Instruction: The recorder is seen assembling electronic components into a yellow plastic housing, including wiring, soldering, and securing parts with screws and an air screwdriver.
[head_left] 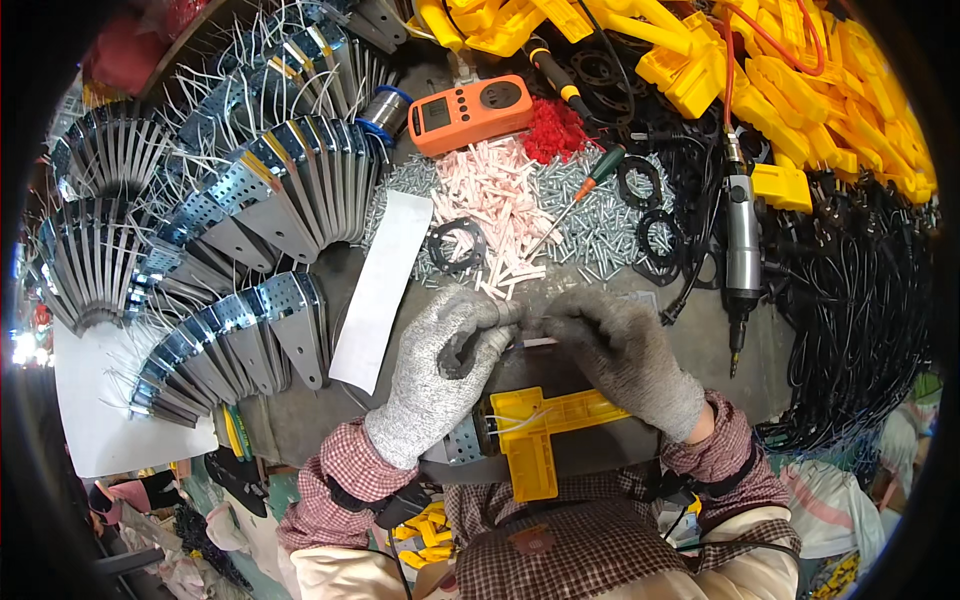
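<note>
Both my hands wear grey knit work gloves and meet over the middle of the bench. The fingertips of my left hand (445, 350) are pinched together, and what they hold is hidden. My right hand (635, 365) is also closed in a pinch, close to the left fingertips. A small pale sleeve (540, 342) shows just below the fingertips; I cannot tell whether it is held or lying. Nearer to me lies a T-shaped yellow plastic housing (535, 455), with white wires (520, 422) across it and a perforated metal plate (462, 443) at its left side.
Beyond my hands are pale pink sleeves (490, 200), silver screws (590, 235), a screwdriver (590, 185) and an orange meter (470, 115). Metal blades with wires (285, 330) stand at left beside a white strip (380, 295). A power screwdriver (742, 240), black cables (860, 300) and yellow housings (800, 90) are at right.
</note>
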